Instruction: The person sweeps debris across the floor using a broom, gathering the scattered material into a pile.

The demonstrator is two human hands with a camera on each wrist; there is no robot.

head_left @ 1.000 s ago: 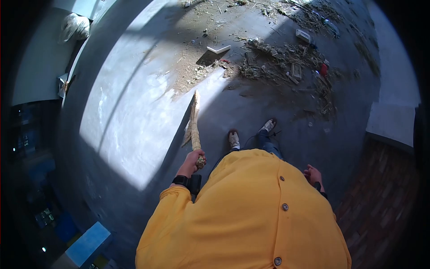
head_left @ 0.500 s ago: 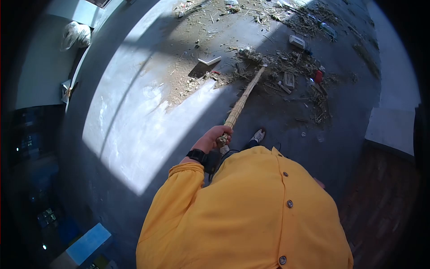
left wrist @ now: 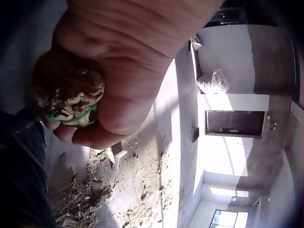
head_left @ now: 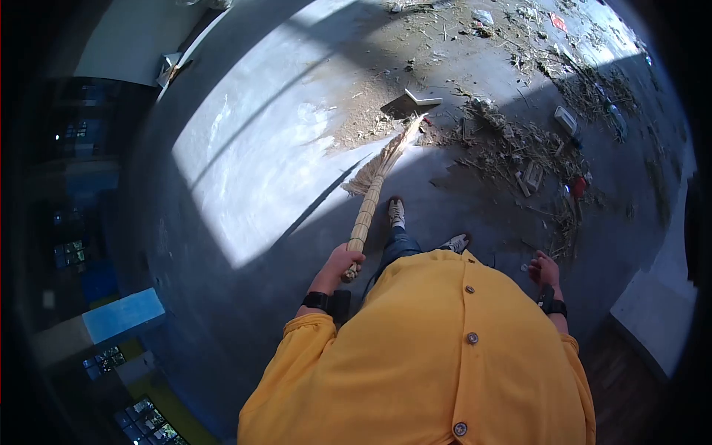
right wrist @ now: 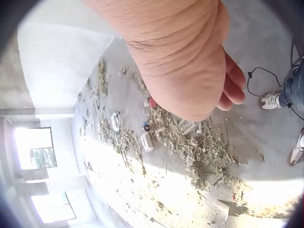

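My left hand (head_left: 345, 262) grips a straw broom (head_left: 365, 215) near the butt of its bound handle. The broom slants forward over the floor, its fanned bristles overlapping the sunlit patch beside the dirt. In the left wrist view the fingers wrap the handle's butt end (left wrist: 71, 97), which has a green tie round it. My right hand (head_left: 545, 268) hangs at my right side with nothing in it, its fingers loosely curled. A litter pile (head_left: 512, 144) of straw and scraps lies ahead on the right, and a white angled piece (head_left: 423, 97) stands near the broom's tip.
A white tray-like box (head_left: 566, 120), a red item (head_left: 578, 185) and a clear bottle (head_left: 615, 121) lie among the litter. A light block (head_left: 645, 315) borders the floor at right, and a blue-topped ledge (head_left: 124, 315) at left. A dark cord (right wrist: 266, 70) hangs by my leg.
The broom swung rightward to the litter pile, then back left toward the sunlit floor. The head view has turned left, my feet have shifted, and my right hand shows again.
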